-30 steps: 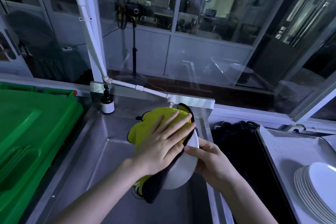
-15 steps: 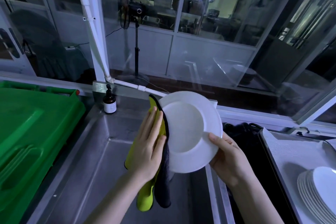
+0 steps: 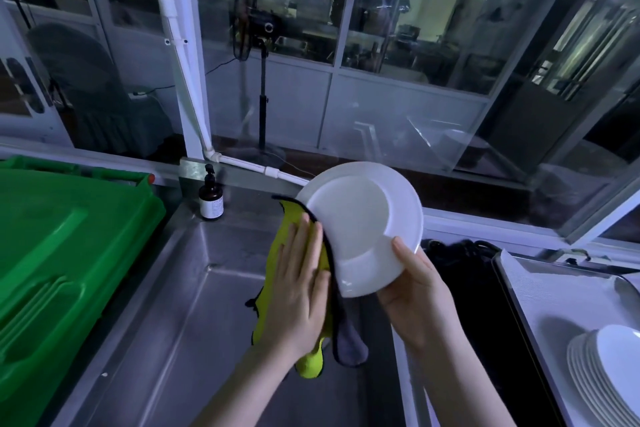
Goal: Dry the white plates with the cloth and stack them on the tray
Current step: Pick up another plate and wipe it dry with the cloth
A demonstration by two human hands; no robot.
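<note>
Currently: one white plate (image 3: 360, 229), tilted above the sink (image 3: 173, 288), lower rim gripped by the right hand (image 3: 415, 288), left hand (image 3: 298, 288) flat-fingered, pressing the yellow cloth (image 3: 273, 263) against its back; a stack of plates (image 3: 606, 374) lies on the tray (image 3: 540, 305), this one seemingly yet to join.

The plate (image 3: 360, 225) is smooth, glossy white ceramic; the cloth (image 3: 309, 364) is soft, matt yellow fabric; the sink (image 3: 173, 322) beneath the plate is dull brushed steel.

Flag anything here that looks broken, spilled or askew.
Nothing stands out. The plate is whole, gripped by the right hand; the left hand presses the cloth against its back; the stack lies even on the tray.
</note>
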